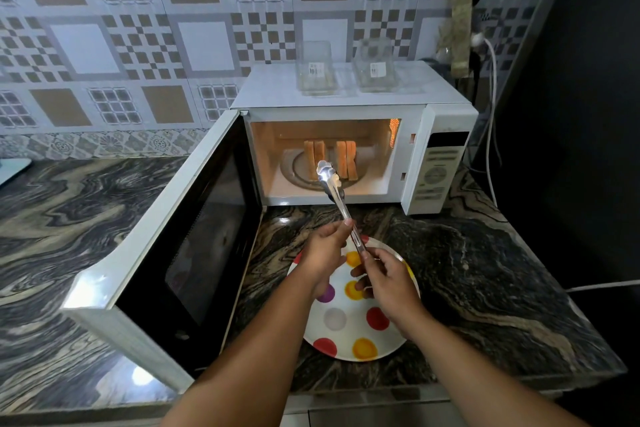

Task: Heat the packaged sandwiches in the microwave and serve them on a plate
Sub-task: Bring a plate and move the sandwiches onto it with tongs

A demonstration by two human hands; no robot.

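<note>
The fingers of the left hand (325,253) are curled round the middle of a pair of metal tongs (341,204), pinched near the thumb. The fingers of the right hand (384,279) are curled round the tongs' rear end, lower down. The tongs are held by both hands above a polka-dot plate (349,340), which lies on the marbled counter (467,270) just in front of the microwave (346,135).

The long axis of the tongs runs from the hands up and away, slightly leftward, with the scalloped tips pointed into the lit cavity. The tips are seen close together at the mouth of the opening; whether anything is touched by them cannot be told.

Inside, on the turntable, two sandwiches (330,158) are stood upright on edge, side by side, with a gap between them. The microwave door (166,246) is swung wide open to the left. Two clear plastic packages (346,69) are set on top of the microwave, well apart from the plate.
</note>
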